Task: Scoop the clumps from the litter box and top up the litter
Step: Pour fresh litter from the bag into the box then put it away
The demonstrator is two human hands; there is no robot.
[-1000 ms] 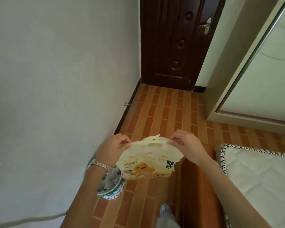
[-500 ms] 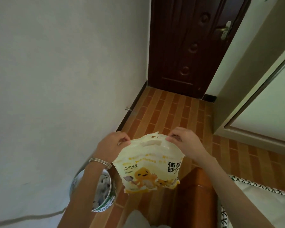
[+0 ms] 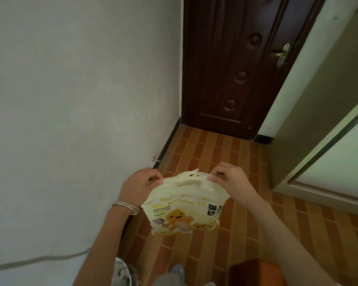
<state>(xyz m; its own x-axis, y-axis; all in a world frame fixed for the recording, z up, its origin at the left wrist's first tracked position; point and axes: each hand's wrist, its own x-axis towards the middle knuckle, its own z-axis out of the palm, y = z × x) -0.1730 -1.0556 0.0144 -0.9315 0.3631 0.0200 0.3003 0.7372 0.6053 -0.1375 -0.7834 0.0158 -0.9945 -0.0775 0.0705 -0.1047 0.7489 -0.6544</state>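
Note:
A pale yellow bag of bentonite cat litter [image 3: 184, 205], printed with a cartoon duck, hangs in front of me above the floor. My left hand [image 3: 139, 186], with silver bangles at the wrist, pinches the bag's top left corner. The top right corner is pinched by my right hand [image 3: 229, 180]. The bag's upper edge with its handle cut-out stretches between the two hands. A round container [image 3: 122, 273] with pale, grey-white contents peeks out at the bottom edge, mostly hidden behind my left forearm. No scoop shows.
A white wall [image 3: 70, 100] runs close along my left. A dark wooden door [image 3: 232, 69] stands shut ahead. Brick-pattern floor [image 3: 211, 153] lies between them. A sliding door frame [image 3: 318, 153] is on the right, an orange-brown box corner [image 3: 254, 271] at the bottom right. My feet show at the bottom edge.
My view has tilted up and shifted, so the round container and orange box slid toward the bottom edge and the white mat left the view. Both hands keep pinching the bag's top corners.

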